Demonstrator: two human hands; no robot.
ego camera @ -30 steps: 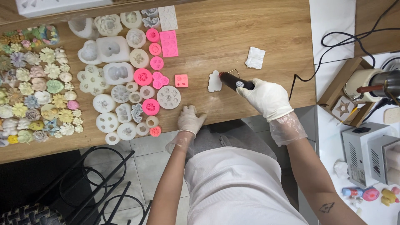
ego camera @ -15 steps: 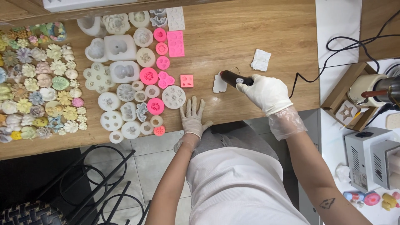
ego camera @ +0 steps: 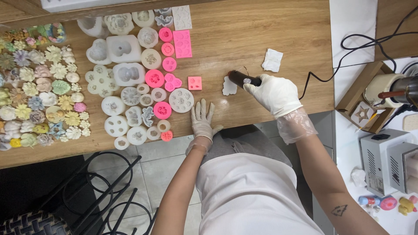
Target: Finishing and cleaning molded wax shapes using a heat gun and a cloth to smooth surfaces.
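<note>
My right hand (ego camera: 276, 93), in a white glove, grips a dark corded tool (ego camera: 242, 78) whose tip points at a small white moulded piece (ego camera: 228, 86) lying on the wooden table (ego camera: 244, 39). My left hand (ego camera: 203, 119), also gloved, lies flat with fingers spread on the table near the front edge. It rests just right of a round white mould (ego camera: 181, 100) and holds nothing.
Several white and pink silicone moulds (ego camera: 143, 82) cover the table's middle. Many small pastel flower casts (ego camera: 39, 91) lie at the left. A folded white tissue (ego camera: 272, 60) sits beyond the tool. A black cable (ego camera: 348, 43) runs right toward boxes and machines. A metal rack stands below.
My left hand has gone from curled at the table edge to flat with fingers spread on the wood. The right hand still holds the tool at the white piece.
</note>
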